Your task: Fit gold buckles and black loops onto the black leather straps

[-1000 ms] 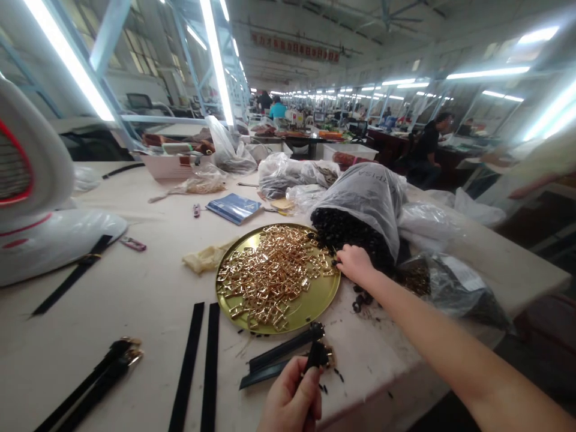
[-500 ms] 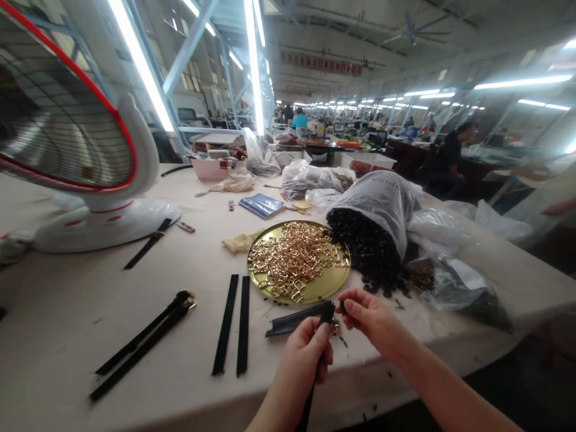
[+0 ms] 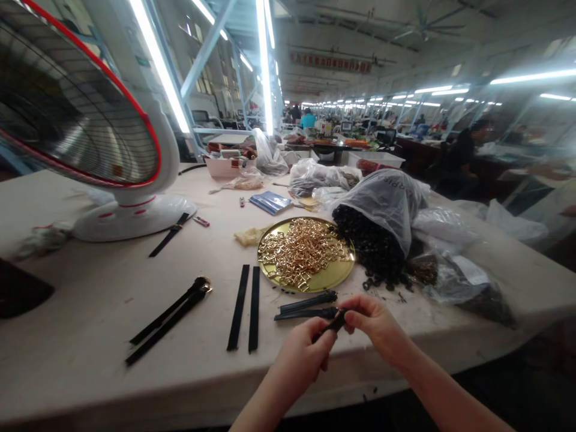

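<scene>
My left hand [image 3: 306, 351] is closed around a black strap [image 3: 337, 321], whose end sticks out between thumb and fingers. At that end my right hand [image 3: 375, 327] pinches a small black piece, mostly covered by the fingertips. The two hands meet over the table's front edge. Just beyond them lie more black straps [image 3: 306, 306] in a small bundle. A gold-coloured round tray [image 3: 328, 279] behind these carries a heap of small gold metal buckles [image 3: 301, 249]. Two flat black straps [image 3: 238, 309] lie side by side to the left.
Small black pieces [image 3: 369, 246] spill from a translucent plastic bag [image 3: 391, 195] at right. A folded strap with a gold buckle [image 3: 166, 321] lies left, near a white fan [image 3: 135, 216] with a red rim. Farther back are a blue packet [image 3: 270, 203] and plastic bags [image 3: 321, 177].
My right hand has brought the small black piece against the strap's end; before, they were apart. The strap has tilted lower in my left hand. The camera view has turned slightly left.
</scene>
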The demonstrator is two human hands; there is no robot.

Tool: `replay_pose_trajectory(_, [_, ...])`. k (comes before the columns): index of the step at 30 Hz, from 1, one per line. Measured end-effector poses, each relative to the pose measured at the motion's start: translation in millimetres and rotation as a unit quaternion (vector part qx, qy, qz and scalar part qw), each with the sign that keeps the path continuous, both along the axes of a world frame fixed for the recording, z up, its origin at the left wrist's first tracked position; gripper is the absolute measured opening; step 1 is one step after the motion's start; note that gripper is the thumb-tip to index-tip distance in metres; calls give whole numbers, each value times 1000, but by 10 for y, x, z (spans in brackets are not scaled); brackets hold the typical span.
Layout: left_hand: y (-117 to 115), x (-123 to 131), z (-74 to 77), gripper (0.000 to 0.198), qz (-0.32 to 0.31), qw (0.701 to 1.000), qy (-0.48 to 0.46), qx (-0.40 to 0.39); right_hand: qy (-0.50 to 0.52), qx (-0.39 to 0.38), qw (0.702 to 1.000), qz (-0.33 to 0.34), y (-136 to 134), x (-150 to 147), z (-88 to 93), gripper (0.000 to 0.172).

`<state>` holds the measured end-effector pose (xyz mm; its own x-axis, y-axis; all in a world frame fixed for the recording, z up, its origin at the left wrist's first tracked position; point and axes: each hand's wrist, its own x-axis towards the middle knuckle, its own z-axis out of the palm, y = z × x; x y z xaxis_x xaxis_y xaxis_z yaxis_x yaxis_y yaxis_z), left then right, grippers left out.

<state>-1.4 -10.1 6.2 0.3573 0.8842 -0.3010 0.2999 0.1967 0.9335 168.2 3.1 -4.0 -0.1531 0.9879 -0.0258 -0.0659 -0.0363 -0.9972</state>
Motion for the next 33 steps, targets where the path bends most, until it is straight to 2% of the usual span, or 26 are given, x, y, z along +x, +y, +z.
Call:
replay_pose_trajectory(2, [17, -39, 26, 27, -14, 1000, 16, 20, 7, -17, 1000, 4, 0, -4, -31, 21])
replay_pose_trajectory(5, [32, -86, 4, 23, -17, 996, 37, 74, -54, 2, 999, 9, 2, -16, -82, 19])
replay_pose_trajectory(8, [56, -75, -85, 24, -17, 999, 29, 35, -103, 32, 994, 19, 4, -36, -115, 16])
replay_pose_trajectory(10, [82, -36, -152, 27, -8, 1000, 3, -21, -57, -2, 998, 19, 13, -59, -129, 17])
replay_pose_trajectory(12, [108, 8, -203, 29, 11, 999, -16, -41, 13, -53, 999, 2, 31, -86, -145, 18])
replay_pose_trajectory(14, [129, 38, -234, 29, 25, 1000, -14, -9, 44, -75, 996, -20, 55, -110, -165, 18])
replay_pose_trajectory(18, [154, 48, -263, 21, 8, 998, 0, 66, 35, -89, 994, -49, 84, -161, -219, 20])
replay_pose_trajectory(22, [164, 59, -300, 18, 29, 997, 2, 71, 60, -121, 990, -36, 74, -257, -290, 23])
replay_pose_trajectory(24, [163, 60, -316, 23, 29, 998, -15, 63, 56, -120, 991, -29, 73, -276, -318, 24])
replay_pose_trajectory(28, [155, 20, -329, 50, 11, 997, -70, 25, 21, -98, 993, -67, 89, -209, -325, 26])
replay_pose_trajectory(30, [145, -1, -331, 42, 13, 997, -78, -4, 10, -80, 992, -98, 90, -185, -312, 26])
replay_pose_trajectory(33, [125, 7, -333, 16, 42, 996, -78, -26, 3, -64, 991, -115, 69, -229, -313, 26])
